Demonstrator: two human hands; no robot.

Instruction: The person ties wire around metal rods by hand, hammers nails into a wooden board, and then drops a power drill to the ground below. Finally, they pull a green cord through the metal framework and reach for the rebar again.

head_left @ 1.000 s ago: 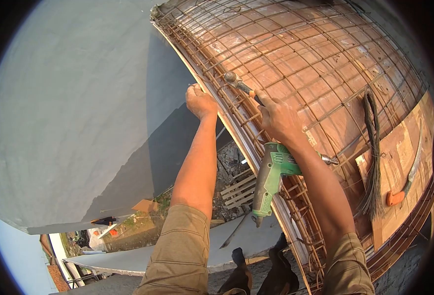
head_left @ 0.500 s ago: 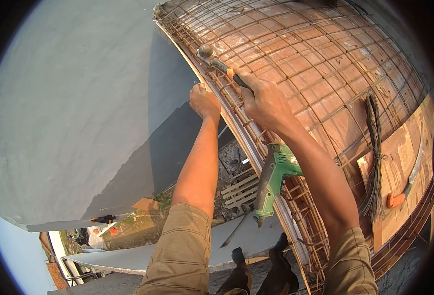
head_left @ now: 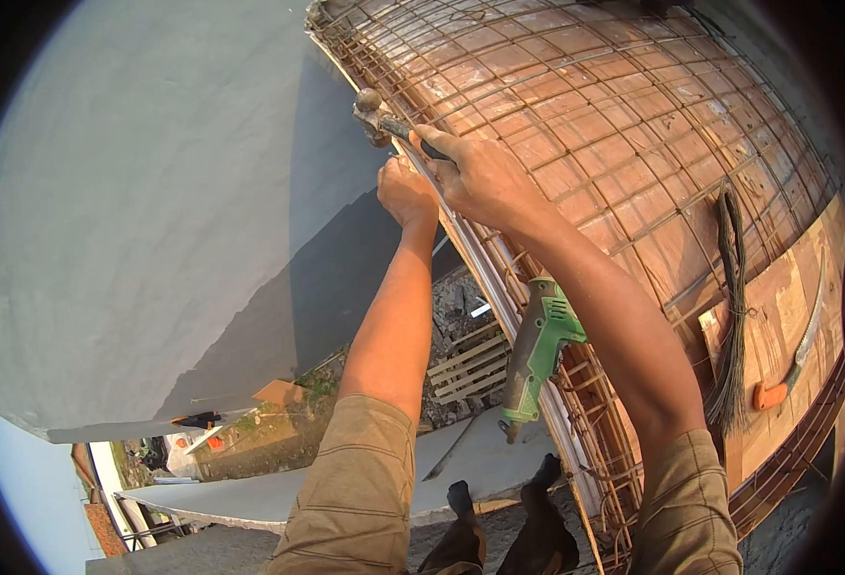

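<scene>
My right hand (head_left: 480, 177) is wrapped round the dark handle of a hammer (head_left: 375, 117), whose head hangs over the outer edge of the formwork. Just below the hammer head, my left hand (head_left: 408, 190) is closed at the board edge (head_left: 475, 254); whatever its fingers hold is too small to make out. A rebar grid (head_left: 585, 125) covers the curved reddish panel to the right. Beneath my right forearm, a green power tool (head_left: 540, 355) hangs at the rebar along the edge.
A bundle of tie wire (head_left: 729, 316) and a handsaw with an orange handle (head_left: 772, 393) lie on plywood (head_left: 758, 426) at the right. A grey wall (head_left: 154, 192) fills the left. Far below are a wooden pallet (head_left: 468, 369) and rubble. Two dark feet show at the bottom.
The hammer has moved left and slightly down, from over the rebar to beyond the board edge. My right hand went with it. My left hand has shifted slightly right.
</scene>
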